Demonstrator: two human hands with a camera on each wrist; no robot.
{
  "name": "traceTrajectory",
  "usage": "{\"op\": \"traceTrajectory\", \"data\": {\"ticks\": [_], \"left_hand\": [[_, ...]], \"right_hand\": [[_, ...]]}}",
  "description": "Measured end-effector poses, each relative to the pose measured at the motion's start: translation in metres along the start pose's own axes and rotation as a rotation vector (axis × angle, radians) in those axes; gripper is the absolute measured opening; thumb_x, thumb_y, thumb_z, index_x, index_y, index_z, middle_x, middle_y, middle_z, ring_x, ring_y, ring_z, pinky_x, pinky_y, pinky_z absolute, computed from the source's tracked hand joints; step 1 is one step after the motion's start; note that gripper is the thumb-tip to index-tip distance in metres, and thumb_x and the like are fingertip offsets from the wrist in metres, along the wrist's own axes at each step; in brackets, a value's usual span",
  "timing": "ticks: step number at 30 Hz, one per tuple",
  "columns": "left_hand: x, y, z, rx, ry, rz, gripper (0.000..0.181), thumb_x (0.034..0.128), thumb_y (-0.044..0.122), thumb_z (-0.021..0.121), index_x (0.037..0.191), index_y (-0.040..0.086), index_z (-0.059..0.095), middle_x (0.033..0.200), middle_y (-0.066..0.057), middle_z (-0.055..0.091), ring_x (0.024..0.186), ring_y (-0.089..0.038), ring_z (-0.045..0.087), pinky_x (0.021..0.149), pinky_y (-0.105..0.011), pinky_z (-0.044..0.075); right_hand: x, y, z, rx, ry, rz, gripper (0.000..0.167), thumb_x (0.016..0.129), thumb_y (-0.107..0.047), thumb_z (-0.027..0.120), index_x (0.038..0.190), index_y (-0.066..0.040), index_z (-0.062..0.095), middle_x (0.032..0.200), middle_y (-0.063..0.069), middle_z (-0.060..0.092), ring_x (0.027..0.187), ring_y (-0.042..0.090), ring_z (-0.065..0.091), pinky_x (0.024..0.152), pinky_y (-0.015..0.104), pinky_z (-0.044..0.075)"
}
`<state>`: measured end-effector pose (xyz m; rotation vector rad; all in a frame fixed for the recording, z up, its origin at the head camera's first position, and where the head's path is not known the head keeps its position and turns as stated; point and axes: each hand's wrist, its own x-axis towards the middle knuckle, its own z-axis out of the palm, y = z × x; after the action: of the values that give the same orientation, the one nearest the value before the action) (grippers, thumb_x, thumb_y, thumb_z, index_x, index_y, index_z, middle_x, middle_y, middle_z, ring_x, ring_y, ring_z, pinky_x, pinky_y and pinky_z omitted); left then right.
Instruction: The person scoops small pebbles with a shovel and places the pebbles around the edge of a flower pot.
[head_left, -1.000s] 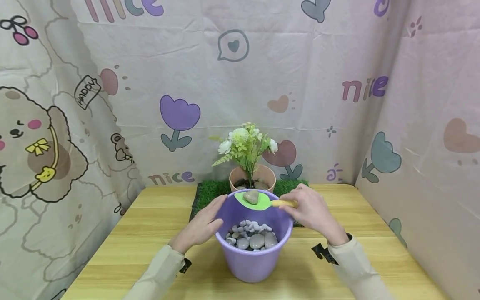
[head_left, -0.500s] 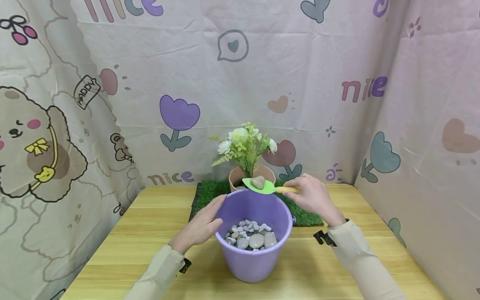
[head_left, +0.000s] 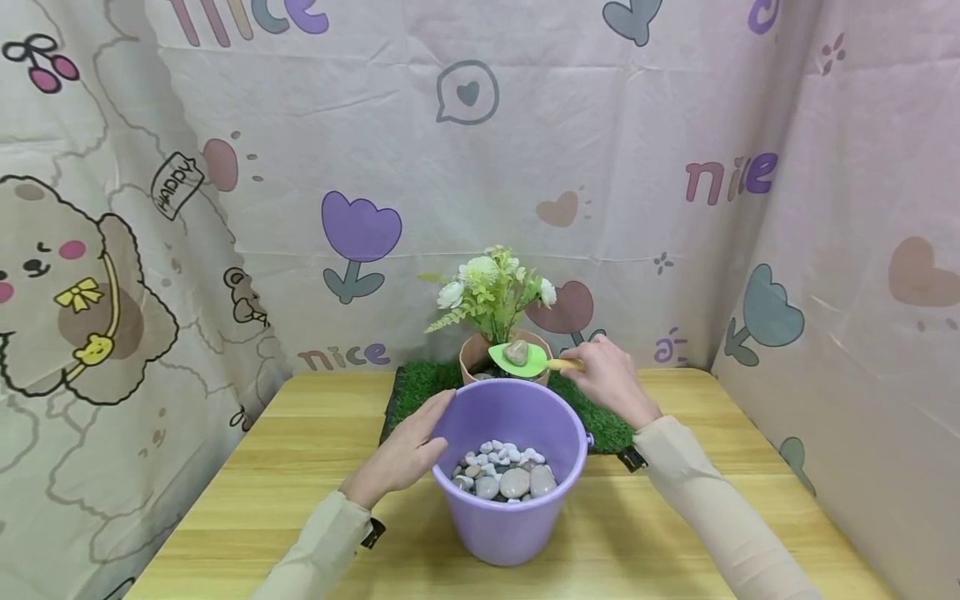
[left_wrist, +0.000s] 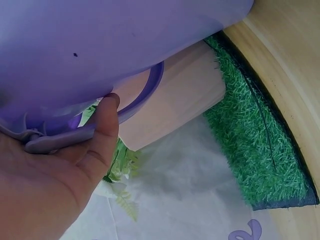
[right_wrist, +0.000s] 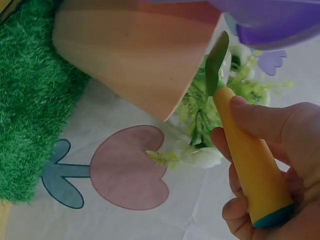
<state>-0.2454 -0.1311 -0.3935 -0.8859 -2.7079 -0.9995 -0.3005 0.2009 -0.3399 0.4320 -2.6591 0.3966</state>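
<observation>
In the head view my right hand [head_left: 606, 379] grips the yellow handle [right_wrist: 250, 160] of a small green hand trowel [head_left: 531, 364]. A grey-brown stone [head_left: 516, 352] rests on its blade, over the mouth of a pinkish plant pot [head_left: 474, 353]. White flowers and green leaves [head_left: 480, 287] rise from that pot. My left hand [head_left: 401, 446] holds the left rim of a purple bucket [head_left: 504, 529]; in the left wrist view a fingertip presses the bucket's outer wall beside its handle [left_wrist: 145, 92]. Grey and white stones [head_left: 502, 475] lie inside the bucket.
A green artificial-grass mat [head_left: 426, 387] lies beneath the pot at the back of the wooden table [head_left: 300, 483]. The bucket stands in front of the pot and hides its lower part. A printed cloth [head_left: 465, 183] hangs behind and at both sides.
My right hand has raised the trowel with its stone from over the bucket and moved it back to the pot's mouth. My left hand has stayed at the bucket's rim.
</observation>
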Motion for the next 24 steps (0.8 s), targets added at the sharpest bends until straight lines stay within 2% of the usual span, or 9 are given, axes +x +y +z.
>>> {"op": "traceTrajectory", "data": {"ticks": [7, 16, 24], "left_hand": [[0.000, 0.000, 0.001, -0.006, 0.010, -0.002, 0.071, 0.0893, 0.013, 0.049, 0.157, 0.011, 0.025, 0.161, -0.005, 0.028, 0.145, -0.025, 0.033, 0.116, -0.048, 0.031], [0.000, 0.000, 0.001, -0.010, 0.015, -0.008, 0.071, 0.0892, 0.013, 0.049, 0.156, 0.011, 0.025, 0.161, -0.005, 0.028, 0.145, -0.025, 0.033, 0.116, -0.048, 0.031], [0.000, -0.002, 0.003, 0.009, 0.036, 0.004, 0.071, 0.0890, 0.014, 0.050, 0.156, 0.009, 0.027, 0.160, -0.007, 0.030, 0.145, -0.026, 0.033, 0.117, -0.046, 0.031]], "right_hand": [[0.007, 0.005, 0.007, -0.048, 0.027, -0.053, 0.027, 0.080, -0.022, 0.079, 0.107, -0.019, 0.078, 0.094, 0.000, 0.075, 0.077, 0.018, 0.047, 0.059, 0.030, 0.037], [0.010, 0.007, 0.015, -0.131, 0.054, -0.141, 0.027, 0.078, -0.021, 0.082, 0.105, -0.020, 0.079, 0.100, 0.002, 0.075, 0.085, 0.021, 0.053, 0.069, 0.035, 0.042], [0.007, 0.011, 0.014, -0.097, 0.140, -0.101, 0.029, 0.075, -0.016, 0.082, 0.103, -0.019, 0.078, 0.096, 0.002, 0.075, 0.084, 0.022, 0.054, 0.072, 0.039, 0.044]]}}
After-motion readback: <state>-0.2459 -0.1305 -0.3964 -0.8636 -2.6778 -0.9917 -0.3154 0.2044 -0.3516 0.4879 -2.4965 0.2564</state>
